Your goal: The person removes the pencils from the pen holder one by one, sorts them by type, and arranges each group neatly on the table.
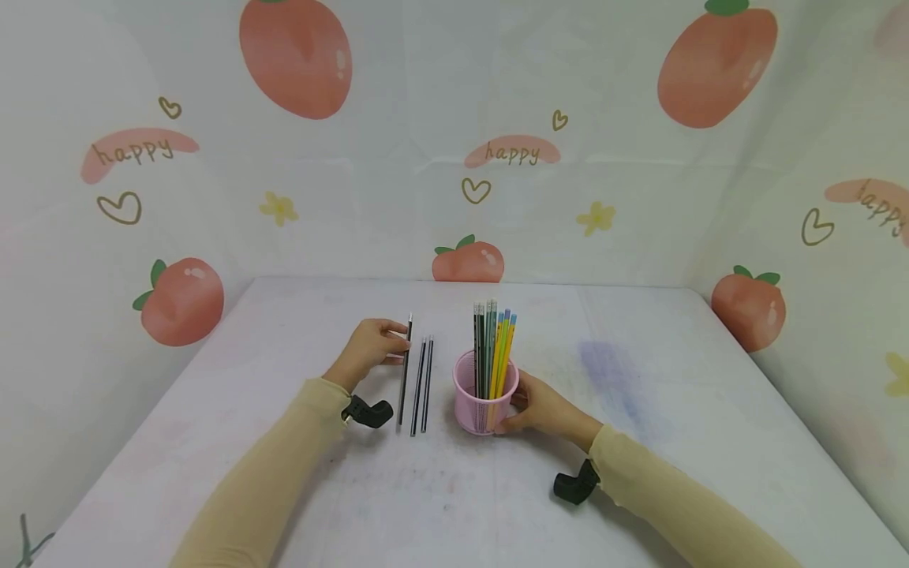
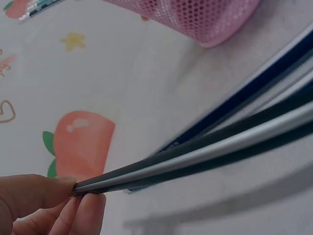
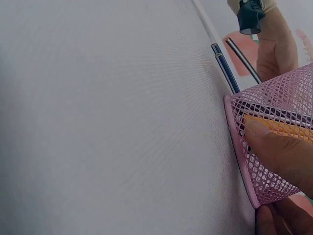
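My left hand [image 1: 373,347] pinches a dark pencil with a silver stripe [image 2: 195,152] near its upper end, between thumb and fingers. Just right of it, two more dark striped pencils [image 1: 417,390] lie side by side on the table. My right hand [image 1: 550,406] holds a pink mesh pencil cup [image 1: 469,406] from its right side, the thumb low on the mesh in the right wrist view. Upright in the cup lean several pencils: dark ones, grey-green ones and yellow ones [image 1: 506,355], some with blue ends.
A white cloth covers the table [image 1: 454,505], with a faint purple stain [image 1: 614,379] at right. Behind it hangs a white backdrop [image 1: 405,205] printed with fruit, hearts and flowers. A black wrist device [image 1: 369,412] sits on the left wrist, another [image 1: 577,483] on the right.
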Available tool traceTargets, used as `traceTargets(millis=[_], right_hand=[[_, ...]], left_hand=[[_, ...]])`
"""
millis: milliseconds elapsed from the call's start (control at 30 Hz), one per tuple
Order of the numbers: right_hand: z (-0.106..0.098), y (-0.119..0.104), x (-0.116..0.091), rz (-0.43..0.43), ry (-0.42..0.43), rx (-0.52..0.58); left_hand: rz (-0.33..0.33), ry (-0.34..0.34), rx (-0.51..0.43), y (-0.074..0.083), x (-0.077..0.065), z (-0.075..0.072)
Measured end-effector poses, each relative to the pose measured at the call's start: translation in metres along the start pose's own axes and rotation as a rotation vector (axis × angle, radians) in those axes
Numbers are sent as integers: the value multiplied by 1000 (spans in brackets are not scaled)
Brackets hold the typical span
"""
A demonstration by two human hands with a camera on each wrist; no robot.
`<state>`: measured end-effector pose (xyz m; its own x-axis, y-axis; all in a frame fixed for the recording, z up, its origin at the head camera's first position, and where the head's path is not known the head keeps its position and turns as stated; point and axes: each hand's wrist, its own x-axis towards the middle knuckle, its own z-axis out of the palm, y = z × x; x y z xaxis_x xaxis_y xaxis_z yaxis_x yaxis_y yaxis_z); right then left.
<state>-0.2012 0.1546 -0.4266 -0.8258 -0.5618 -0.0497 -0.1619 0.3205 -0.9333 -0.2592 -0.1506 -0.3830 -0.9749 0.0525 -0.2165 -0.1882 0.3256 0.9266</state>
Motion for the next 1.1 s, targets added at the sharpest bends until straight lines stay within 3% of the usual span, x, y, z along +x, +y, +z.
traceTargets(millis=[433,1100], right_hand=[[1,0,0,14,6,-4],[0,0,1,35,3,-14]], left_hand=[[-51,-5,130,-13,3,6],[-77,3,138,-17,7,12]])
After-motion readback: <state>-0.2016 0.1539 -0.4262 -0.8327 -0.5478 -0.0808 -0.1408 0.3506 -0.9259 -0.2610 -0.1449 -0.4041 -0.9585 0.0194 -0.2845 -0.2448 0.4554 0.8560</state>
